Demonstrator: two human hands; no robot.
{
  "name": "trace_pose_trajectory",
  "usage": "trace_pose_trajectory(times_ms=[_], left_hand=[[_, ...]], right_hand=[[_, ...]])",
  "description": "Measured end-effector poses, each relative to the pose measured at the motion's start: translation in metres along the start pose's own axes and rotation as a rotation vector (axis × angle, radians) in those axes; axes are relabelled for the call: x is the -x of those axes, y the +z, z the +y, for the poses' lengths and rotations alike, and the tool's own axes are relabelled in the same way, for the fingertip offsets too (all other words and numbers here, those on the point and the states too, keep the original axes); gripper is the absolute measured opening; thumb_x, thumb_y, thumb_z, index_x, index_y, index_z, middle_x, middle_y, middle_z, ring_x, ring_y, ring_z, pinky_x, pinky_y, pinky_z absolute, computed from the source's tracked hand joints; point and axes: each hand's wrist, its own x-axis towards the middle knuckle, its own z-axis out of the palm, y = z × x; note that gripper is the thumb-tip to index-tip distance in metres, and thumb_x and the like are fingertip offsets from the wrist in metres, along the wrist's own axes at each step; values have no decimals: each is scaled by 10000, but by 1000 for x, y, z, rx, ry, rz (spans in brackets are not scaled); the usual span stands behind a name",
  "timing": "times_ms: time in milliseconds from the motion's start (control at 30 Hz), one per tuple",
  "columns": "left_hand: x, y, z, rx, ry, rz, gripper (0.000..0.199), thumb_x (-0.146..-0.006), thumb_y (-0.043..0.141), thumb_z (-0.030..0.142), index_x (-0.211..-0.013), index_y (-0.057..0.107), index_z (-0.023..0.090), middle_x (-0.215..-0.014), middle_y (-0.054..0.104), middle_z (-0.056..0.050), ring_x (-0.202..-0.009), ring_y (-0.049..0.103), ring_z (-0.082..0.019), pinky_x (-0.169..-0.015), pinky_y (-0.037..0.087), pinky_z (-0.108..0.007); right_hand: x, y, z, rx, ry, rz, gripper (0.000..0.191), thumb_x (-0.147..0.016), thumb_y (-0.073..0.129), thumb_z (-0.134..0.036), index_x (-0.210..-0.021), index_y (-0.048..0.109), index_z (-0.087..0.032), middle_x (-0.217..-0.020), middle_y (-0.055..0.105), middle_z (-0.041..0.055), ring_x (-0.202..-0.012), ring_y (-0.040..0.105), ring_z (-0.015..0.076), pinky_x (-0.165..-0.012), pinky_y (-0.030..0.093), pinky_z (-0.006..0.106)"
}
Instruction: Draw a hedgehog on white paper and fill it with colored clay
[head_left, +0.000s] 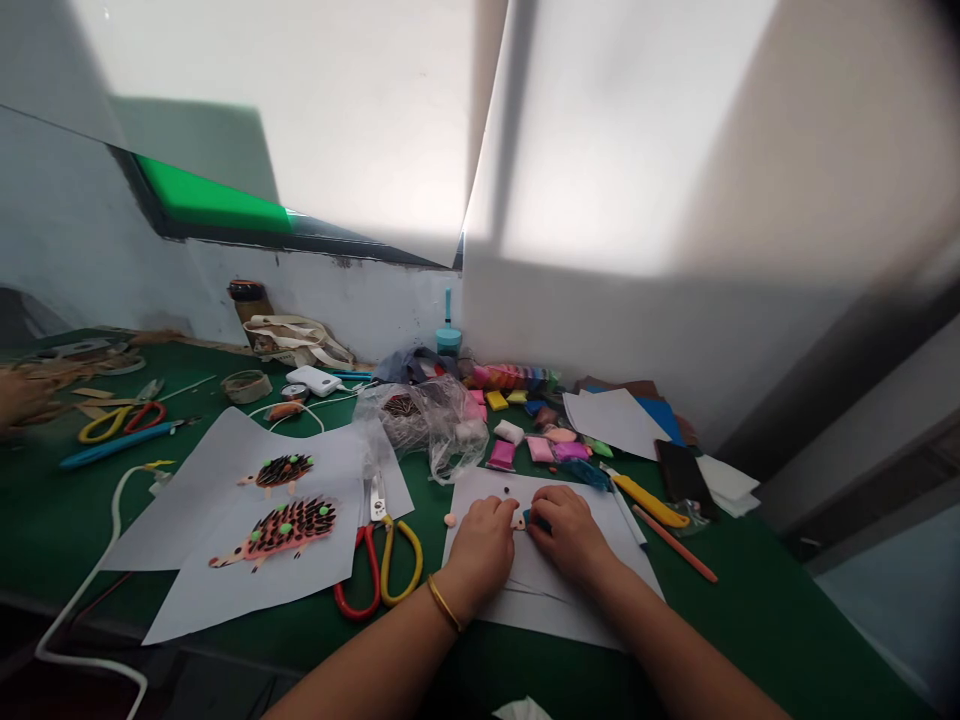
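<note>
Over a sheet of white paper [555, 600] both hands work close together. Between them lies a small peach clay piece [518, 522] with a dark dot. My left hand [481, 548] is closed, its fingertips at the left side of this piece; whether they grip anything is hidden. My right hand [571, 530] is closed in a pinch on a small blue clay piece [529, 518], mostly covered by the fingers. A tiny dark ball [506, 490] sits just beyond the left fingers, and a peach clay ball [450, 520] is beside the paper's left edge.
Scissors [382, 565] lie left of the paper, beside sheets with two hedgehog figures [285, 530]. Several clay packets [540, 448] and a plastic bag [427, 420] are behind. At right lie a yellow cutter [651, 500], an orange stick [675, 545] and a phone [684, 478]. A co-worker's hand [21, 400] shows far left.
</note>
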Motion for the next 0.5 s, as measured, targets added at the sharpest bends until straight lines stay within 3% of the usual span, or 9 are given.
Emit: trace_pose_trajectory(times_ms=[300, 500], left_hand=[[0, -3, 1, 10, -16, -21, 404, -888, 435, 109, -1269, 514, 214, -1120, 572, -78, -1069, 498, -231, -948, 385, -356], [0, -3, 1, 21, -14, -6, 414, -879, 439, 99, -1269, 515, 213, -1127, 572, -77, -1069, 499, -230, -955, 382, -354]], right_hand=[[0, -5, 7, -44, 64, -5, 55, -796, 632, -240, -844, 608, -226, -1038, 627, 42, -1011, 538, 235, -882, 398, 379], [0, 1, -1, -20, 76, 4, 82, -787, 640, -230, -856, 596, -227, -1060, 619, 45, -1026, 532, 242, -887, 384, 389]])
